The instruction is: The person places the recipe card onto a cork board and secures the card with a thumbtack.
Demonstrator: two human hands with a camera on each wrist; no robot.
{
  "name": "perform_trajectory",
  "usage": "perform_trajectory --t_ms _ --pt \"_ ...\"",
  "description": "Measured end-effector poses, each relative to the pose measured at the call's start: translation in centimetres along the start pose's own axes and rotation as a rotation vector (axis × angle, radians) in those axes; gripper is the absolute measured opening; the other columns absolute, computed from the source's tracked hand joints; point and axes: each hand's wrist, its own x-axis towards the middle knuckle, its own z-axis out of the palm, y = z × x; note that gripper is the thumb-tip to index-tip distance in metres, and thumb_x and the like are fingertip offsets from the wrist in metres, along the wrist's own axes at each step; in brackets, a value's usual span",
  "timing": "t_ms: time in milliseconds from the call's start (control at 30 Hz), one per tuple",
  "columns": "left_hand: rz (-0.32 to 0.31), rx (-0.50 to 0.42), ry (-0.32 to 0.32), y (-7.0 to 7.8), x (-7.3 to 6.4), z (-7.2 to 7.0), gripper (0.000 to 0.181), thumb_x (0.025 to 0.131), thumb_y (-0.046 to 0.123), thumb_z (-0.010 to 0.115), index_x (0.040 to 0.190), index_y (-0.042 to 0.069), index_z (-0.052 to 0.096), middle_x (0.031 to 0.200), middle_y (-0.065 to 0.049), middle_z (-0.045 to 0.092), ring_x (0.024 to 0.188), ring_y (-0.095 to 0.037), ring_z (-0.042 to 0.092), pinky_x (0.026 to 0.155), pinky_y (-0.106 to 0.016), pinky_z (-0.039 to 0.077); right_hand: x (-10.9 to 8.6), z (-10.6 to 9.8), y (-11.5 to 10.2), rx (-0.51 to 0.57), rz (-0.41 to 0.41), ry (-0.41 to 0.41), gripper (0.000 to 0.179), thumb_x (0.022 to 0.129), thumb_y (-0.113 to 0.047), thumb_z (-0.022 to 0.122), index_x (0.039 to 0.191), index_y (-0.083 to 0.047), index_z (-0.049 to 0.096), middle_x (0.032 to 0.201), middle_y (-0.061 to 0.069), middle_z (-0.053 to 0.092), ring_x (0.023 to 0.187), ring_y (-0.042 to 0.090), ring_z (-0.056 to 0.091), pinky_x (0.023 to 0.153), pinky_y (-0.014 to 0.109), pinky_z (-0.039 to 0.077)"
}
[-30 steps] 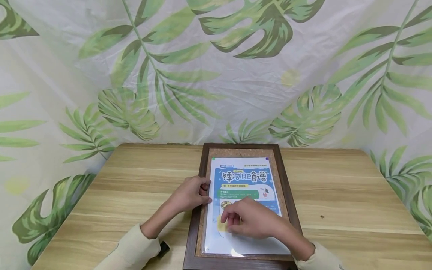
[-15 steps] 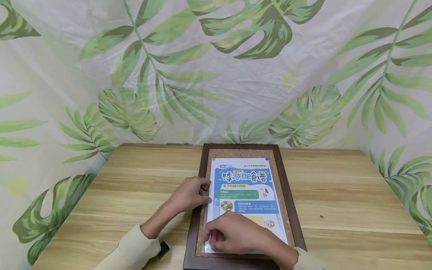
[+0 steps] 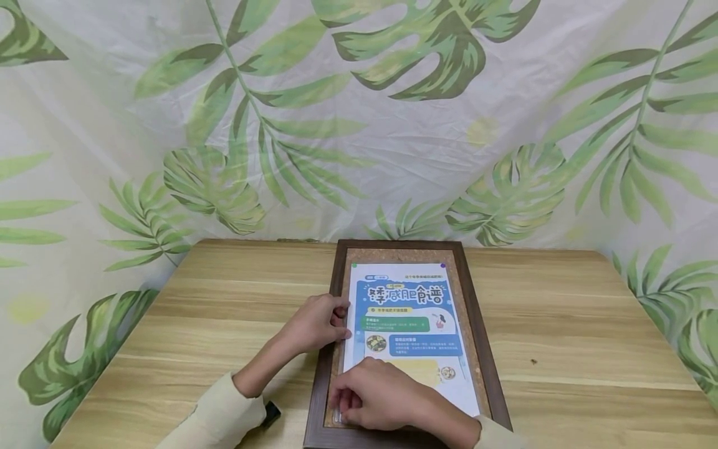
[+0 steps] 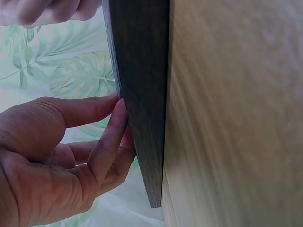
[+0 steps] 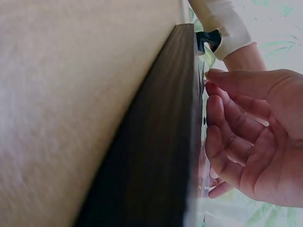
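Note:
A printed sheet in blue, green and yellow (image 3: 407,315) lies on a cork board (image 3: 401,255) with a dark wooden frame (image 3: 468,280). A green pushpin (image 3: 354,265) and a purple pushpin (image 3: 443,265) sit at its top corners. My left hand (image 3: 316,324) rests its thumb and fingertips on the sheet's left edge. Over the lower left corner, my right hand (image 3: 381,394) brings thumb and forefinger together at the board. A small yellowish bit, like a pushpin (image 5: 206,75), shows at those fingertips, mostly hidden. Its other fingers curl loosely.
The board lies on a wood-grain table (image 3: 566,324). A black object (image 3: 272,413) shows by the left sleeve (image 3: 224,408). A small dark speck (image 3: 533,362) is on the table at right. A leaf-patterned cloth (image 3: 404,125) hangs behind.
My right hand has moved down and left across the sheet to its lower left corner, uncovering the blue and yellow panels. My left hand has stayed at the left edge.

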Motion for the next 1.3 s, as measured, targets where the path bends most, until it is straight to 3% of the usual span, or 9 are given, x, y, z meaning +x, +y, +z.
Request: perform_trajectory --t_ms 500,1033,1300 --pt "0.003 -0.008 -0.004 0.20 -0.17 -0.16 0.051 0.084 0.002 0.089 0.132 -0.008 0.071 0.097 -0.008 0.074 0.082 -0.012 0.065 0.074 -0.032 0.058 0.25 0.49 -0.59 -0.009 0.117 0.014 0.017 0.090 -0.007 0.079 0.092 -0.024 0.080 0.074 -0.021 0.069 0.065 -0.017 0.053 0.062 0.006 0.044" --pt "-0.007 -0.020 -0.015 0.14 -0.05 -0.12 0.052 0.085 0.000 0.088 0.133 -0.009 0.070 0.096 -0.007 0.073 0.081 -0.011 0.064 0.073 -0.028 0.056 0.37 0.46 -0.28 0.022 0.122 0.014 0.017 0.089 -0.007 0.078 0.093 -0.024 0.078 0.073 -0.022 0.069 0.064 -0.018 0.054 0.062 0.006 0.045" --pt "0.008 -0.009 -0.010 0.14 -0.08 -0.19 0.051 0.084 0.001 0.089 0.131 -0.008 0.071 0.095 -0.008 0.073 0.082 -0.012 0.064 0.074 -0.031 0.056 0.55 0.39 0.00 0.123 0.185 0.035 0.020 0.085 -0.003 0.080 0.093 -0.021 0.079 0.070 -0.020 0.068 0.060 -0.015 0.055 0.062 0.009 0.048"
